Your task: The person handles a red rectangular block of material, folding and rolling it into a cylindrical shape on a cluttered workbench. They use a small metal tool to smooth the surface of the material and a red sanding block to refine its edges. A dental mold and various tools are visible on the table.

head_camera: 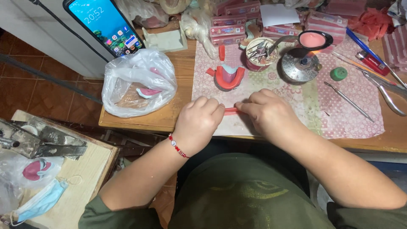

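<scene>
Here, from the head camera, my left hand (198, 123) and right hand (268, 113) meet at the table's near edge (169, 123), fingers curled and pinching a red wax strip (231, 111) between them on the patterned mat (339, 118). At twelve o'clock sits a red dental mould (229, 77); at ten, a plastic bag (137, 80). Bare mat lies open toward three o'clock, up to a metal pick (348, 101).

We are at a small dental-craft workshop: our wooden surface (178, 70) carries a red-and-pink wax jaw model (229, 77), slim steel hand tools (348, 101), a round metal burner (300, 64), stacked pink wax boxes (235, 21) and pliers (388, 92).
</scene>
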